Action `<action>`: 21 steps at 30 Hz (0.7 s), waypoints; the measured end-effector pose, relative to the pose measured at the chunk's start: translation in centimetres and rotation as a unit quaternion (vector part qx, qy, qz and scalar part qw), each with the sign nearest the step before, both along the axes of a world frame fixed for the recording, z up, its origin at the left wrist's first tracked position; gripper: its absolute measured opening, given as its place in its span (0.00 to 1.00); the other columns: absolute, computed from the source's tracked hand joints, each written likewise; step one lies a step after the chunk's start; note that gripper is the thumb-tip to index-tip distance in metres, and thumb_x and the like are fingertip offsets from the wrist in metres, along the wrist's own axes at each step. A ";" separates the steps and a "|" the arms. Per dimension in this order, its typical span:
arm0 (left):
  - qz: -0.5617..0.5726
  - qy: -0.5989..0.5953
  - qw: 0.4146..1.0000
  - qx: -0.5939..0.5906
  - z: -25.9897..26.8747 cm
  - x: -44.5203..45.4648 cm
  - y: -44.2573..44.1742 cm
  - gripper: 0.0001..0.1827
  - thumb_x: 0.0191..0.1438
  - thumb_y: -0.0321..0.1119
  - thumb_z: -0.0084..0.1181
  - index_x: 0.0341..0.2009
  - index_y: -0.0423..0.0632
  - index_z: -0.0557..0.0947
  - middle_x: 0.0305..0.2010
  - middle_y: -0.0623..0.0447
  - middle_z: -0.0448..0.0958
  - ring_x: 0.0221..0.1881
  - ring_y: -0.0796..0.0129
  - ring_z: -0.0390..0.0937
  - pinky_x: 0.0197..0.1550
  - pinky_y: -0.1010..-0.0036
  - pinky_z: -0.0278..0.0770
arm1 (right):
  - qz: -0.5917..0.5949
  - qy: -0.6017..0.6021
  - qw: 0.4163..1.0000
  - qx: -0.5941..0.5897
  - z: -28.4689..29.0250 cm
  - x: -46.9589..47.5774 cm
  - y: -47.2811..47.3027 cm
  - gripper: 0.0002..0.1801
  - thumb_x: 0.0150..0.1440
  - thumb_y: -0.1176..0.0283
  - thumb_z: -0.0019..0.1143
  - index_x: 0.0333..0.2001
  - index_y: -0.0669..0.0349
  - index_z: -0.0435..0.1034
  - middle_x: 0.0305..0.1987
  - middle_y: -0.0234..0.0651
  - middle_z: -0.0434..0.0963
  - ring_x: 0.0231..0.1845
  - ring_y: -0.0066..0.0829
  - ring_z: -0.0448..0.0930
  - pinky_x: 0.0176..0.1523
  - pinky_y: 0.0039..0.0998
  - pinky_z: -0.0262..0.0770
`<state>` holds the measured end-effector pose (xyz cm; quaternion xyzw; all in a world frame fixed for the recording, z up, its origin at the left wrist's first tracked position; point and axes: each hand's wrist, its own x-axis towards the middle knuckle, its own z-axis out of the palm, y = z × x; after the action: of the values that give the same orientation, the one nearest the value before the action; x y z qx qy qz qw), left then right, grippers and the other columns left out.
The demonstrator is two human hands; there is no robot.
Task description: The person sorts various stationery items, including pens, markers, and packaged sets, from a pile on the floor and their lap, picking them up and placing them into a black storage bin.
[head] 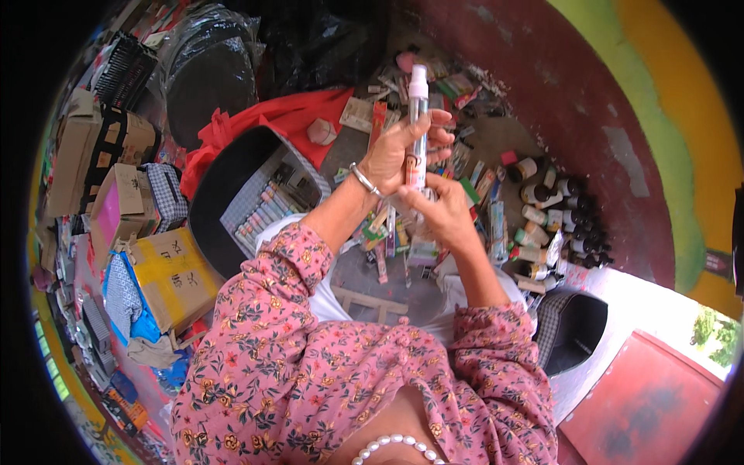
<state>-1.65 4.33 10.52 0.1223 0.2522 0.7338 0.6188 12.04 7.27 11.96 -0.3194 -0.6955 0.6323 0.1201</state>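
A clear spray bottle (417, 161) with a pale pink pump top stands nearly upright in front of me, a printed figure on its lower part. My left hand (386, 152), with a silver bangle at the wrist, is wrapped around its middle; the thumb lies across it and the fingertips show on the far side. At its lower end, my right hand (443, 210) grips with thumb and fingers. Something clear shows under the right thumb, too blurred to name. Beneath both hands, small packaged goods (386, 229) lie scattered over the floor.
At the left, an open black bin (215, 192) holds a row of small bottles (264, 212). Cardboard boxes (174, 273) stand beyond it, near a red cloth (279, 113). Dark bottles (572, 218) cluster by the maroon wall (581, 116). Another black bin (575, 331) sits at right.
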 end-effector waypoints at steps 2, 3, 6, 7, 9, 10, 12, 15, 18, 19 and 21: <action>0.017 0.054 0.998 0.008 0.6 -0.1 -0.1 0.28 0.53 0.42 0.52 0.54 0.41 0.63 0.33 0.56 0.73 0.40 0.71 0.72 0.52 0.68 0.68 | -0.021 -0.063 0.981 0.183 0.9 -0.1 -0.1 0.20 0.43 0.59 0.60 0.23 0.69 0.68 0.17 0.44 0.69 0.19 0.32 0.70 0.27 0.31 0.65; 0.013 0.070 0.997 0.018 0.6 -0.1 -0.2 0.28 0.53 0.41 0.52 0.54 0.41 0.63 0.33 0.57 0.73 0.40 0.72 0.72 0.52 0.69 0.68 | -0.034 -0.079 0.970 0.226 1.0 0.0 -0.3 0.22 0.42 0.58 0.61 0.21 0.69 0.66 0.17 0.45 0.68 0.18 0.39 0.69 0.26 0.34 0.64; 0.012 0.114 0.993 0.038 0.8 -0.2 -0.1 0.28 0.54 0.39 0.51 0.55 0.39 0.62 0.33 0.56 0.73 0.39 0.73 0.73 0.51 0.73 0.68 | -0.052 -0.093 0.952 0.288 0.3 0.0 -0.3 0.23 0.41 0.55 0.61 0.20 0.67 0.67 0.19 0.45 0.69 0.20 0.42 0.71 0.27 0.36 0.64; 0.016 0.117 0.992 0.040 1.0 -0.2 -0.1 0.27 0.54 0.39 0.50 0.55 0.39 0.62 0.34 0.55 0.74 0.40 0.72 0.73 0.51 0.73 0.68 | -0.054 -0.101 0.950 0.289 0.4 -0.1 -0.4 0.23 0.41 0.55 0.62 0.20 0.67 0.67 0.19 0.45 0.69 0.21 0.42 0.71 0.27 0.37 0.64; 0.022 0.124 0.991 0.044 1.1 0.0 -0.1 0.27 0.55 0.40 0.48 0.55 0.39 0.61 0.35 0.54 0.74 0.41 0.72 0.73 0.52 0.73 0.68 | -0.060 -0.099 0.947 0.300 0.3 -0.1 -0.4 0.23 0.41 0.54 0.62 0.20 0.67 0.67 0.19 0.44 0.69 0.21 0.42 0.71 0.27 0.37 0.64; 0.018 0.120 0.991 0.047 1.2 -0.1 -0.2 0.26 0.56 0.40 0.47 0.55 0.39 0.61 0.36 0.53 0.75 0.42 0.71 0.73 0.52 0.72 0.68 | -0.066 -0.089 0.945 0.309 0.1 -0.1 -0.5 0.23 0.41 0.54 0.62 0.20 0.67 0.67 0.19 0.44 0.69 0.21 0.42 0.71 0.27 0.37 0.64; 0.008 0.114 0.992 0.051 1.2 -0.2 -0.2 0.26 0.57 0.40 0.45 0.55 0.39 0.61 0.39 0.50 0.75 0.44 0.69 0.73 0.53 0.71 0.68 | -0.072 -0.075 0.942 0.319 0.0 0.0 -0.5 0.23 0.41 0.54 0.61 0.20 0.67 0.67 0.18 0.43 0.69 0.20 0.41 0.71 0.26 0.37 0.64; -0.009 0.077 0.994 0.072 1.0 -0.2 -0.3 0.25 0.59 0.42 0.40 0.56 0.39 0.60 0.42 0.46 0.74 0.46 0.66 0.72 0.54 0.70 0.67 | -0.071 -0.071 0.941 0.324 0.2 0.0 -0.7 0.23 0.41 0.54 0.61 0.20 0.66 0.67 0.18 0.42 0.69 0.19 0.40 0.70 0.25 0.36 0.64; -0.025 0.010 0.996 0.085 1.5 -0.2 -0.5 0.25 0.60 0.42 0.36 0.56 0.38 0.59 0.45 0.44 0.72 0.47 0.64 0.72 0.54 0.69 0.68 | -0.061 -0.077 0.940 0.326 0.3 0.1 -0.8 0.22 0.42 0.54 0.60 0.20 0.66 0.68 0.17 0.42 0.69 0.19 0.40 0.70 0.24 0.35 0.63; -0.026 0.004 0.996 0.089 1.3 -0.3 -0.6 0.25 0.60 0.42 0.35 0.56 0.38 0.59 0.46 0.44 0.71 0.46 0.64 0.72 0.53 0.69 0.69 | -0.058 -0.078 0.942 0.322 0.3 0.1 -0.8 0.22 0.43 0.54 0.60 0.20 0.66 0.68 0.17 0.42 0.69 0.19 0.40 0.70 0.24 0.35 0.63; -0.028 -0.008 0.995 0.096 0.7 -0.4 -0.7 0.25 0.61 0.42 0.34 0.56 0.38 0.59 0.47 0.43 0.70 0.46 0.63 0.72 0.53 0.69 0.69 | -0.056 -0.075 0.948 0.305 0.3 0.0 -0.8 0.21 0.43 0.55 0.59 0.21 0.65 0.68 0.17 0.42 0.68 0.18 0.40 0.70 0.24 0.35 0.63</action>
<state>-2.06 3.67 11.21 0.1826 0.1723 0.7381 0.6263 12.08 6.47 12.29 -0.3526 -0.8432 0.3564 0.1939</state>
